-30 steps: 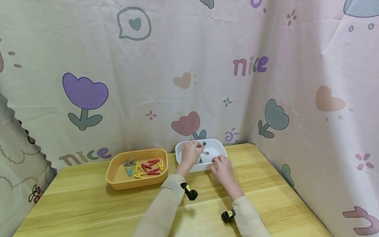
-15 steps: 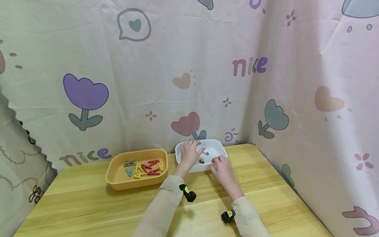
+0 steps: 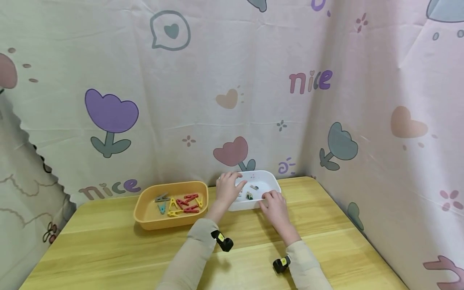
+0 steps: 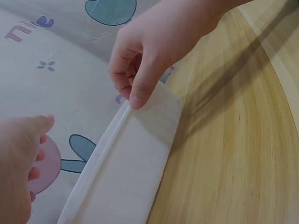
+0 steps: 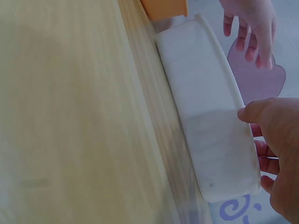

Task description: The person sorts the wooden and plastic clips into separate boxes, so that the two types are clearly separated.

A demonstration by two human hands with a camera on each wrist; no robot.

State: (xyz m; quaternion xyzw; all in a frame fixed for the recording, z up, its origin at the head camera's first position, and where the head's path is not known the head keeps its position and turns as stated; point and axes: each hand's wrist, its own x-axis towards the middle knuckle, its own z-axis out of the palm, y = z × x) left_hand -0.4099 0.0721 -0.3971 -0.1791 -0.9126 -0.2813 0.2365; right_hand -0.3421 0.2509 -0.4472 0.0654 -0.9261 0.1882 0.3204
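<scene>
My right hand (image 3: 274, 204) grips the front rim of a white plastic tub (image 3: 266, 176). In the right wrist view its thumb lies on the outer wall, with the fingers over the inner side. My left hand (image 3: 227, 188) hovers over the tub's left end, fingers loosely bent and thumb apart, with nothing between them. Small pieces lie on the tub's floor: a slim pale-and-dark one (image 3: 254, 187) and a green-and-pale cluster (image 3: 249, 195). They are too small to name surely. Both wrist views show the tub's outer wall, which hides its contents.
Left of the tub stands an orange-yellow tub (image 3: 145, 219) holding several clothespins (image 3: 182, 203) in red, yellow, teal and grey. Both tubs sit at the back of a wooden table (image 3: 119, 253), against a printed curtain (image 3: 174, 88). A black camera (image 3: 222, 241) sits on the left wrist.
The left hand let go of a small green-tipped piece, which dropped into the white tub, then drew back leftward with its fingers spread more. The right hand stayed on the rim.
</scene>
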